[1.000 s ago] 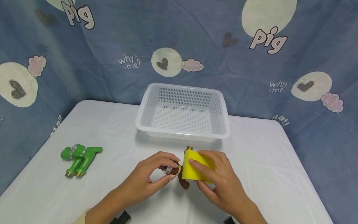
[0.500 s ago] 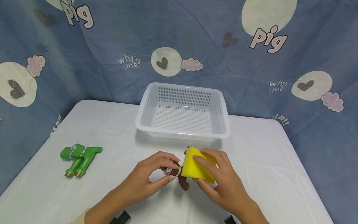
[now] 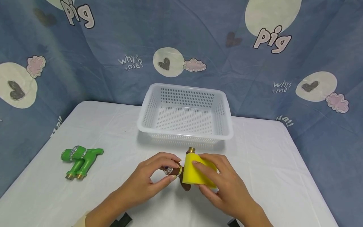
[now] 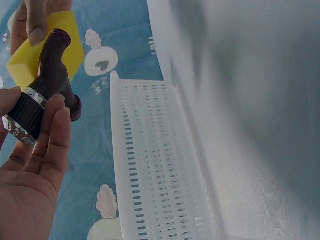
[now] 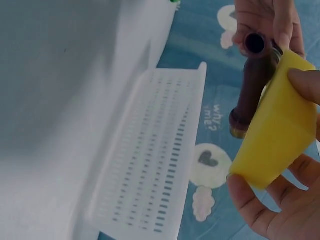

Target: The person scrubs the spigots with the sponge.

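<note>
My left hand [image 3: 146, 179] pinches a brown tap [image 3: 185, 183] by its ringed handle end, between thumb and fingertips. Against the tap's body, my right hand [image 3: 227, 181] holds a yellow sponge [image 3: 194, 173], thumb on one side and fingers on the other. A brass threaded end sticks out past the sponge's far edge. In the left wrist view the tap [image 4: 52, 72] shows silver bands on its dark handle, with the sponge [image 4: 75, 47] behind it. The right wrist view shows an open spout mouth on the tap [image 5: 253, 82] beside the sponge [image 5: 280, 130].
A white perforated basket [image 3: 184, 134] stands behind the hands with nothing in it. A green tap [image 3: 88, 159] with two brass ends lies at the left on the white-covered table [image 3: 119, 135]. A blue printed cloth [image 3: 215, 85] hangs behind.
The sponge shifts slightly back and forth and turns along the tap. Its brass end, mostly covered half a second ago, shows again. The left hand keeps its grip, barely moving.
</note>
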`<state>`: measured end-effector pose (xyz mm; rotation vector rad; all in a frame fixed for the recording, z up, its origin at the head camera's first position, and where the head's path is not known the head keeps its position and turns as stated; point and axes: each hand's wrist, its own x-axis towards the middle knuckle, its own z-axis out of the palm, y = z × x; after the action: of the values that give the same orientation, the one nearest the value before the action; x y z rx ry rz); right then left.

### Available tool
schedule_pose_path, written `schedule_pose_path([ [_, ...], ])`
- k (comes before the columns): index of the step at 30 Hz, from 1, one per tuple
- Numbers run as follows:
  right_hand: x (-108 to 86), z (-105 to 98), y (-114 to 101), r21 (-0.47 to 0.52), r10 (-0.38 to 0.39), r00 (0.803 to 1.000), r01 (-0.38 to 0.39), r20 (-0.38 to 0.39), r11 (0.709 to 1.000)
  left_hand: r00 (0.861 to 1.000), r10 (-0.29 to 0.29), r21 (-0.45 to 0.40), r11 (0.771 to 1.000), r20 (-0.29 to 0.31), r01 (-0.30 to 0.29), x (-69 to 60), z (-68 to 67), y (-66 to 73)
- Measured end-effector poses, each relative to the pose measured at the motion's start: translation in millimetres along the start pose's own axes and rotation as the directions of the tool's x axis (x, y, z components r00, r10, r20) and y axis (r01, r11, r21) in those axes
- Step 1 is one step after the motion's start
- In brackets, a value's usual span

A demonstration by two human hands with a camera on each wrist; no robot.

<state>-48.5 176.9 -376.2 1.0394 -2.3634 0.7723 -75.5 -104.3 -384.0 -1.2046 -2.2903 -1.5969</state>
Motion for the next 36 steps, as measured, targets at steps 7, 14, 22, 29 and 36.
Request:
schedule_pose_path([
  [7, -2.9, 0.4, 6.0, -0.023, 0.072, 0.996, -0.071, 0.045, 0.997, 1.000, -0.021, 0.011, 1.000, -0.014, 0.021, -0.2, -0.9, -1.3],
  [14, -3.6, -2.3, 7.8, -0.049, 0.110, 0.993, -0.107, 0.052, 0.993, 0.999, -0.031, 0.015, 0.999, -0.022, 0.031, 0.1, -1.8, -1.9],
  [22, -3.7, -4.3, 7.3, -0.040, 0.158, 0.987, -0.156, 0.044, 0.987, 0.999, -0.012, 0.017, 1.000, -0.042, 0.013, -0.4, -2.2, -3.2],
  [29, -1.8, -1.6, 5.2, 0.016, 0.107, 0.994, -0.107, 0.021, 0.994, 0.999, -0.024, 0.014, 1.000, -0.036, 0.024, 0.6, -3.3, -2.4],
  [36, -1.9, -0.1, 4.9, 0.020, 0.092, 0.996, -0.092, 0.014, 0.996, 0.999, -0.033, 0.023, 0.999, -0.031, 0.034, 0.2, -3.0, -2.6],
])
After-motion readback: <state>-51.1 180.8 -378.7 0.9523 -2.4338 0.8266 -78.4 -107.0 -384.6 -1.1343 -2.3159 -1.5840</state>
